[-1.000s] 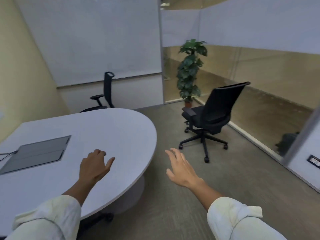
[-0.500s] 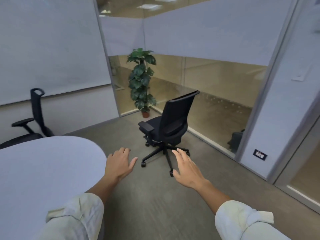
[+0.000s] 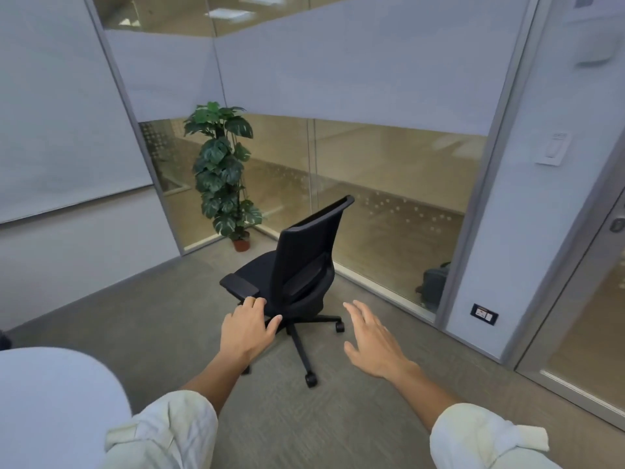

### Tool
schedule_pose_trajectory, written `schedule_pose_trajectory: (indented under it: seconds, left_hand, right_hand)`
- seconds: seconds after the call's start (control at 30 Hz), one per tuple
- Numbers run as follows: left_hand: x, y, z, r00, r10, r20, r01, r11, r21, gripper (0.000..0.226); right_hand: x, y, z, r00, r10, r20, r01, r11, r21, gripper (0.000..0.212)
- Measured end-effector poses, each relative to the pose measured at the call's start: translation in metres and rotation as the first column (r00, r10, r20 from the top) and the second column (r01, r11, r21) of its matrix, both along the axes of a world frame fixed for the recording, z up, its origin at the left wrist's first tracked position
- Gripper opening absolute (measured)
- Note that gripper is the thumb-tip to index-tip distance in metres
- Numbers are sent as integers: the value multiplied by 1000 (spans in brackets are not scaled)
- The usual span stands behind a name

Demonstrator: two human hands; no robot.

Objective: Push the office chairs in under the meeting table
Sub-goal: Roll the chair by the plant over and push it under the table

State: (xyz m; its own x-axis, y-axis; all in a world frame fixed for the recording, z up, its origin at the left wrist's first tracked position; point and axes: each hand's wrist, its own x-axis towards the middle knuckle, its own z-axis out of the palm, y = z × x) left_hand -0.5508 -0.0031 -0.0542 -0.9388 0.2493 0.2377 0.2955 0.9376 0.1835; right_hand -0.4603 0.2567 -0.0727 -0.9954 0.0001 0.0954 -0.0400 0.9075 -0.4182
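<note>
A black office chair [image 3: 297,269] on castors stands on the carpet in the middle of the view, its back towards me and its seat facing the far left corner. The rounded end of the white meeting table [image 3: 50,401] fills the lower left, well apart from the chair. My left hand [image 3: 248,328] is stretched out in front of the chair's left armrest with fingers spread, holding nothing. My right hand [image 3: 372,340] reaches forward, palm down and fingers apart, short of the chair's back and to its right.
A potted plant [image 3: 223,170] stands in the corner behind the chair. Glass walls [image 3: 389,184] run along the back and right. A dark bag [image 3: 434,282] lies beyond the glass. A glass door [image 3: 595,299] is at the far right. A wall socket [image 3: 484,314] sits low.
The view has swung right and closer to the chair: the table has slid to the lower left and the second chair has left the view. Both hands have come nearer the chair.
</note>
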Motion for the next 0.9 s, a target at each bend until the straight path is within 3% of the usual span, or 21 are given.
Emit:
schedule_pose_trajectory:
  seconds: [0.53,0.7,0.9]
  left_hand:
    - [-229,207,16,999,29,-28,-28,998,48,60]
    - [-285,227,14,996,88,17,-89,995,42,63]
    - [-358,227,-15,994,89,56,-84,992,-90,68]
  right_hand:
    - [-262,200,19,995,97,-22,-96,994,43,79]
    - [-334,223,29,984,176,-34,-174,984,44,76]
    - [-433,238,30,956,291,42,-293,934,207,78]
